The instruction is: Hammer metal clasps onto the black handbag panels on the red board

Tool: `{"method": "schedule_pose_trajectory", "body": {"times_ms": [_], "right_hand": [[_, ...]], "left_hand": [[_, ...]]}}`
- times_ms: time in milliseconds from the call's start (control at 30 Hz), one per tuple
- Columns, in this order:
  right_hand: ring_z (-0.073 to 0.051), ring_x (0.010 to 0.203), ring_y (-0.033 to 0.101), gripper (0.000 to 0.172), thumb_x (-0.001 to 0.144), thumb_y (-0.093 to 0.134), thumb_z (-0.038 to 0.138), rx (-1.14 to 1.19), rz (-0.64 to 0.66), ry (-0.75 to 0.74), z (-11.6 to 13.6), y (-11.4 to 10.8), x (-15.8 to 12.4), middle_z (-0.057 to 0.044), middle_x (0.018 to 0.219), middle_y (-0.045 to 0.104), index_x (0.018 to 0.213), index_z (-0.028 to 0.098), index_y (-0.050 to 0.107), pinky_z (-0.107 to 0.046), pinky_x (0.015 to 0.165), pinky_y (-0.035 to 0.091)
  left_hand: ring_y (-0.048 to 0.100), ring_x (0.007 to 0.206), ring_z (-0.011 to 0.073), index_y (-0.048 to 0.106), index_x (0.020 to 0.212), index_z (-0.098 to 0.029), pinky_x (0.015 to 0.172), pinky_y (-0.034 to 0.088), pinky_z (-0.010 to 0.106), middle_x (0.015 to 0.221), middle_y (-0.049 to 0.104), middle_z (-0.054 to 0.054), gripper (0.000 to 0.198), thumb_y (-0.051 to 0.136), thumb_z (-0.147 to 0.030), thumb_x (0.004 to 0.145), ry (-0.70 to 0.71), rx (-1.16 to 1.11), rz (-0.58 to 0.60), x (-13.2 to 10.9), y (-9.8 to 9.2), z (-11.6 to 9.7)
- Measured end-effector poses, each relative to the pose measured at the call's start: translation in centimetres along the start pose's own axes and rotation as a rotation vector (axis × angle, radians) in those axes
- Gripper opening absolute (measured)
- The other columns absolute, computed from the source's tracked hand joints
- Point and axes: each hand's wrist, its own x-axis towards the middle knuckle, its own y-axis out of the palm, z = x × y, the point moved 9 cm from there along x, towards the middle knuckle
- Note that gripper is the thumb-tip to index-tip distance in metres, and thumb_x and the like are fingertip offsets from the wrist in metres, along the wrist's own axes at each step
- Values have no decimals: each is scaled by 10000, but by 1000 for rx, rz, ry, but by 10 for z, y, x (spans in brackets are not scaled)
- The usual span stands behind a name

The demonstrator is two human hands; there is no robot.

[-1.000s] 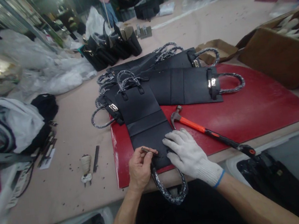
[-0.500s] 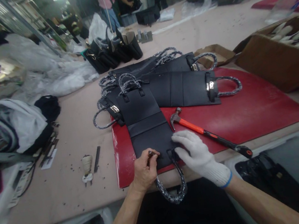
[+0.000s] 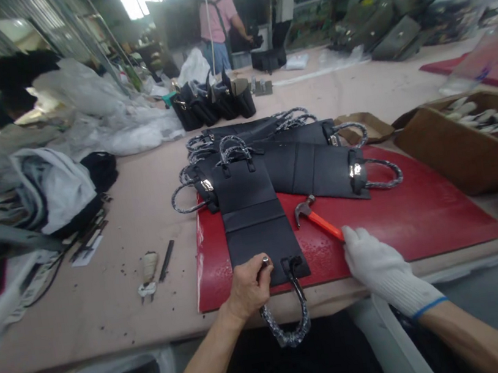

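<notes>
Claw hammer [image 3: 325, 225] on the red mat [image 3: 420, 218], likely head-heavy, best taken low, where the gloved right hand [image 3: 373, 258] grips it; bare left hand [image 3: 250, 284] pinches a metal rod [image 3: 266, 261] over the flexible-looking black bag panel [image 3: 261, 239] lying there too

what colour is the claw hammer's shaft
The claw hammer's visible shaft is orange-red, clearest in the head view.

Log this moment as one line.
left hand: pinching metal rod | position: above black panel | right hand: gloved, on hammer | hammer: lying on red mat
</notes>
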Motion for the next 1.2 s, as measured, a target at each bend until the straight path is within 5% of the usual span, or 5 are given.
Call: {"method": "schedule_pose_trajectory", "body": {"times_ms": [267, 533, 667, 1033, 1200], "right_hand": [[-213, 535, 593, 406, 1089, 309, 505, 843, -159, -233, 20, -88, -47, 11, 656, 580, 1054, 204, 579, -308, 523, 440], [-216, 486, 633, 346, 1061, 398, 395, 497, -293, -521, 62, -118, -98, -17, 620, 649, 795, 252, 568, -298, 451, 372], [-228, 587, 684, 320, 1096, 404, 425, 554, -490, -505, 54, -140, -107, -60, 757, 711, 972, 235, 629, -281, 505, 469], [-220, 543, 665, 413, 1120, 331, 460, 570, -449, -473, 50, -134, -105, -43, 692, 691, 949, 233, 630, -276, 498, 482], [-234, 502, 659, 377, 1102, 354, 406, 305, -401, -535, 49, -91, -100, -12, 613, 658, 868, 246, 601, -290, 471, 400]], "left_hand": [[690, 706, 162, 619, 960, -187, 674, 524, 242, 807, 691, 34, 122, 503, -180, 999, 12, -6, 6, 1, 5, 1], [683, 679, 166, 631, 980, -190, 626, 502, 242, 774, 685, 35, 128, 503, -182, 985, 41, 20, -17, -4, 6, 4], [668, 671, 157, 607, 916, -193, 642, 503, 244, 765, 668, 30, 137, 494, -192, 994, 34, 36, 4, -3, 7, 4], [683, 698, 171, 615, 944, -191, 657, 520, 252, 791, 688, 41, 127, 501, -194, 999, 51, 42, -5, -2, 6, 1], [658, 648, 162, 619, 934, -198, 611, 495, 244, 740, 661, 31, 144, 486, -202, 989, 53, 54, -12, -2, 5, 0]]}}
